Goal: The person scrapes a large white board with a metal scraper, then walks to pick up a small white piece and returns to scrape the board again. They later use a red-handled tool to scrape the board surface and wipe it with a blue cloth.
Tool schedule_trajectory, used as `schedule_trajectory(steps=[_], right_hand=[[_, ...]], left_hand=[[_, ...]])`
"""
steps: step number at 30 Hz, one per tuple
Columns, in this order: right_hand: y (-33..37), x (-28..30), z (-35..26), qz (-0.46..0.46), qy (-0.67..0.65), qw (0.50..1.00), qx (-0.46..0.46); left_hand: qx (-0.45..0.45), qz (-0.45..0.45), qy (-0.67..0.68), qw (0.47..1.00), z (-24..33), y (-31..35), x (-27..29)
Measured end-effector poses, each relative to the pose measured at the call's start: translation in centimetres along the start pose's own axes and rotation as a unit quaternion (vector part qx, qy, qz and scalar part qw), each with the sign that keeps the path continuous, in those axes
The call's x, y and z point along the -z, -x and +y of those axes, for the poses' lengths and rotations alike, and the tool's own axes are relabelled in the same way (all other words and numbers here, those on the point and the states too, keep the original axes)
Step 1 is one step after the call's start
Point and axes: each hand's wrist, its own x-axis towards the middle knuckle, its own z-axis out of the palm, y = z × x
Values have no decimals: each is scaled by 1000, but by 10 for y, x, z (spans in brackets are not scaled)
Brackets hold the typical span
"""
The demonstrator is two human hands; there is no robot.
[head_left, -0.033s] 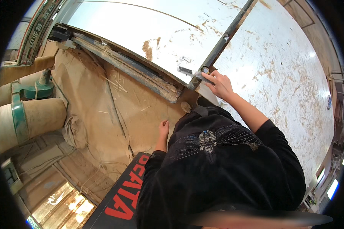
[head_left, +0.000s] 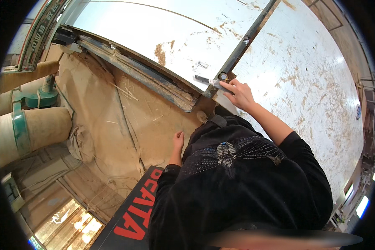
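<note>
My right hand (head_left: 240,96) is closed on a slim brush-like tool with a dark handle (head_left: 226,86), at the near corner of the white tabletop (head_left: 187,39). Its far end (head_left: 203,79) is dark and blurred and points left over the tabletop edge; the exact kind of tool does not show clearly. Just beyond my fingers is a small round fitting (head_left: 223,76) on the dark strip between the two white panels. My left hand (head_left: 178,140) hangs low beside my body with its fingers curled, and I see nothing in it.
Sawdust marks the right white panel (head_left: 321,96). A dusty metal rail (head_left: 141,73) runs along the table's left edge. Left of it stand a green-banded dust collector with bags (head_left: 46,129) and a crumpled cloth (head_left: 81,143). A black box with red lettering (head_left: 133,212) lies behind my left arm.
The tool in my right hand has shifted slightly, and its far end looks more blurred. My left hand stays where it was.
</note>
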Motion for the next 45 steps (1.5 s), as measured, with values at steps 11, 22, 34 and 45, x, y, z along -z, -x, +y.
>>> schedule_trajectory(steps=[11, 22, 34, 45], right_hand=[[-10, -12, -23, 29, 15, 999, -10], [-31, -5, -22, 22, -13, 999, -45], [-33, -10, -20, -1, 26, 1000, -17], [-47, -19, -18, 23, 24, 999, -41]], left_hand=[[3, -15, -4, 1000, 17, 7, -4], [24, -1, 9, 1000, 18, -1, 0], [14, -8, -11, 1000, 21, -1, 0], [3, -9, -28, 1000, 26, -7, 7]])
